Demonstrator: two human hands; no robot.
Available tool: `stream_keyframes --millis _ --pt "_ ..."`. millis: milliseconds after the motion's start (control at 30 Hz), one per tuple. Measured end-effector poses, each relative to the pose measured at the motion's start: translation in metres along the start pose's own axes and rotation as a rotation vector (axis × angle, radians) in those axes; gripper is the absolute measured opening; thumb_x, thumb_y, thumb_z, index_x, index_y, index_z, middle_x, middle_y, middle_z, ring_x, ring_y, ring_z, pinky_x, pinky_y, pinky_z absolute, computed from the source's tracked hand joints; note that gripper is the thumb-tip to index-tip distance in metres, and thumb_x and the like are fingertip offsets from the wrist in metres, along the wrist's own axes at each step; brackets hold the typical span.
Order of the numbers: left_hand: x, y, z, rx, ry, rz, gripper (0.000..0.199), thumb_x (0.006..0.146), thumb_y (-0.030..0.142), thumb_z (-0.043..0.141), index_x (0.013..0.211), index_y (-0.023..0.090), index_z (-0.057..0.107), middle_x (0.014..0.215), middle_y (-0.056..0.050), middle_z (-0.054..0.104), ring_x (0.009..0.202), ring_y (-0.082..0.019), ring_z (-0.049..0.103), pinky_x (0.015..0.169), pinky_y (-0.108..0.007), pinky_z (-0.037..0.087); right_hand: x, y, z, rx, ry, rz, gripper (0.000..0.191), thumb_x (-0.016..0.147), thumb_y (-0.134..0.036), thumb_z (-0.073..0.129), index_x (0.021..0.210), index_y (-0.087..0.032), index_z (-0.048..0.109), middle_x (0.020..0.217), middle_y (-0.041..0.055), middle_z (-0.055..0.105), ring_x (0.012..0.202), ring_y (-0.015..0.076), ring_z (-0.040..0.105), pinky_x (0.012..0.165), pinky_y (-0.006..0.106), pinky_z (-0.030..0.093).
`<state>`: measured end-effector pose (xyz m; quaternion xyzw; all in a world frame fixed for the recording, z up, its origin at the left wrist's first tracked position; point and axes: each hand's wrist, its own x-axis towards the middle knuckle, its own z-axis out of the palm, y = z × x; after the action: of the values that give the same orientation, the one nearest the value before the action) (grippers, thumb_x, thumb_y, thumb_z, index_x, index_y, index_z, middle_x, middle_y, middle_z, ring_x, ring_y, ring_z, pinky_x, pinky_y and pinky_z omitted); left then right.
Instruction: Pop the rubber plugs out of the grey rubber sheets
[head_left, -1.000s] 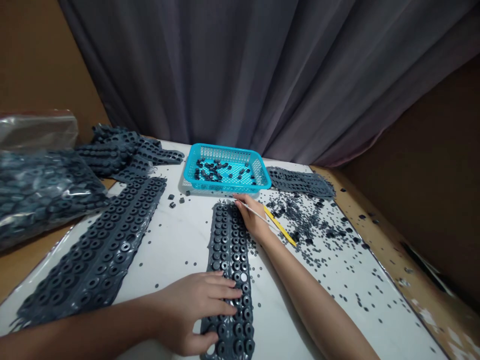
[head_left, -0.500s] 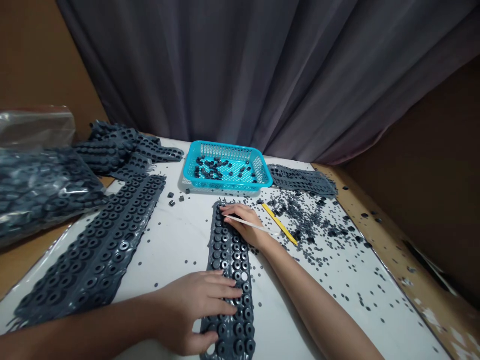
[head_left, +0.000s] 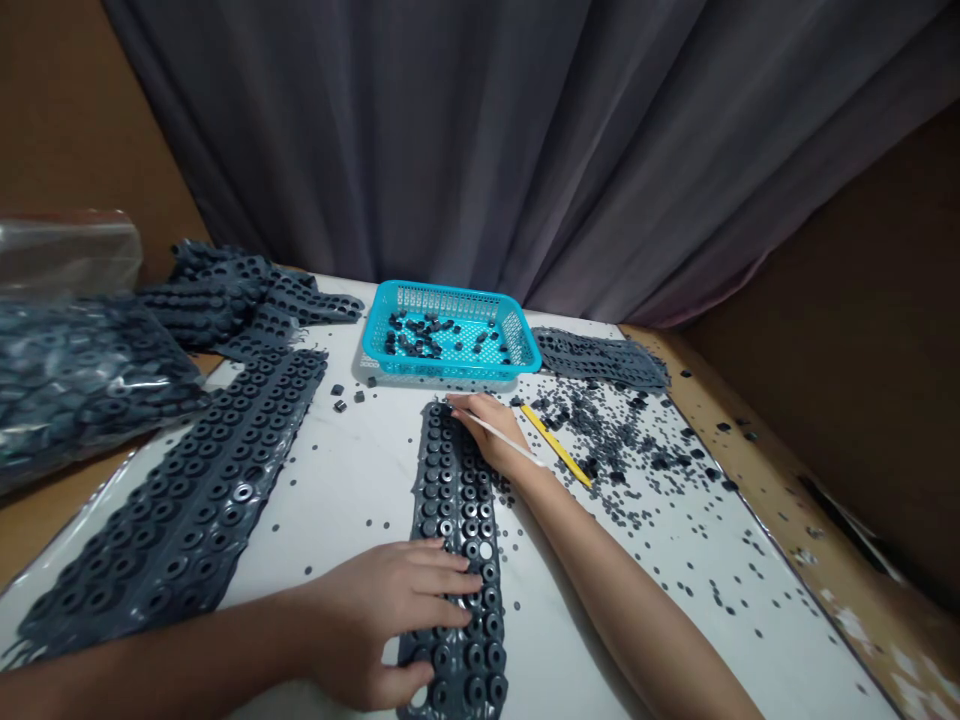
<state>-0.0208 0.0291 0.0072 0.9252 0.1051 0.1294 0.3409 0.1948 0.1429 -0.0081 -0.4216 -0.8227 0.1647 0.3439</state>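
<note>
A dark grey rubber strip [head_left: 450, 500] with rows of round ring shapes lies lengthwise on the white table. My left hand [head_left: 397, 620] rests on its lower part, fingers spread and flat. At the strip's far end, my right hand [head_left: 487, 428] has its fingers closed round a thin white stick [head_left: 499, 435], whose tip is close to the rings at the top. A yellow tool [head_left: 556, 446] lies just right of my right hand. Many small dark discs [head_left: 615, 430] are scattered to the right of the strip.
A turquoise basket [head_left: 452, 370] behind the strip holds dark pieces. Another ringed strip [head_left: 187, 500] lies at the left, near a clear bag of dark parts [head_left: 82, 380] and a heap of strips [head_left: 217, 290]. One more sheet [head_left: 600, 358] lies right of the basket.
My right hand with the white stick has moved slightly up and towards the strip's far end. My left hand has stayed in place.
</note>
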Motion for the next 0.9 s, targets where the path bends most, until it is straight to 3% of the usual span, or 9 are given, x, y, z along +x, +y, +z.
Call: stream_keyframes --millis 167,333,733,900 --pt "0.000 0.000 -0.001 -0.002 0.007 0.004 0.051 0.068 0.018 0.054 0.119 0.016 0.057 0.136 -0.009 0.053 0.125 -0.026 0.049 0.108 -0.045 0.037 -0.009 -0.007 -0.005 0.112 0.129 0.132 0.021 0.093 -0.035 0.049 0.100 -0.023 0.064 0.102 0.0075 0.070 0.096 0.0226 0.064 0.085 0.038 0.049" --pt "0.000 -0.002 0.001 -0.029 0.009 0.005 0.050 0.068 0.020 0.055 0.118 0.016 0.057 0.135 -0.010 0.053 0.125 -0.027 0.049 0.108 -0.046 0.036 -0.023 -0.021 -0.008 0.322 -0.009 0.123 0.015 0.090 -0.033 0.055 0.096 -0.024 0.065 0.108 0.0057 0.069 0.106 0.0211 0.060 0.095 0.042 0.045" --pt "-0.003 -0.005 0.005 -0.022 0.070 0.046 0.049 0.069 0.021 0.055 0.117 0.014 0.058 0.133 -0.011 0.055 0.123 -0.027 0.051 0.108 -0.047 0.036 -0.022 -0.018 -0.005 0.136 -0.126 -0.013 0.013 0.091 -0.033 0.055 0.098 -0.026 0.064 0.109 0.0040 0.070 0.109 0.0229 0.057 0.094 0.044 0.041" --pt "-0.002 -0.003 0.004 0.002 0.062 0.033 0.050 0.066 0.019 0.053 0.116 0.014 0.058 0.133 -0.010 0.055 0.123 -0.026 0.052 0.107 -0.045 0.037 -0.014 -0.019 -0.009 -0.005 -0.196 -0.090 0.020 0.094 -0.033 0.049 0.106 -0.024 0.062 0.107 0.0062 0.070 0.098 0.0220 0.059 0.088 0.039 0.043"
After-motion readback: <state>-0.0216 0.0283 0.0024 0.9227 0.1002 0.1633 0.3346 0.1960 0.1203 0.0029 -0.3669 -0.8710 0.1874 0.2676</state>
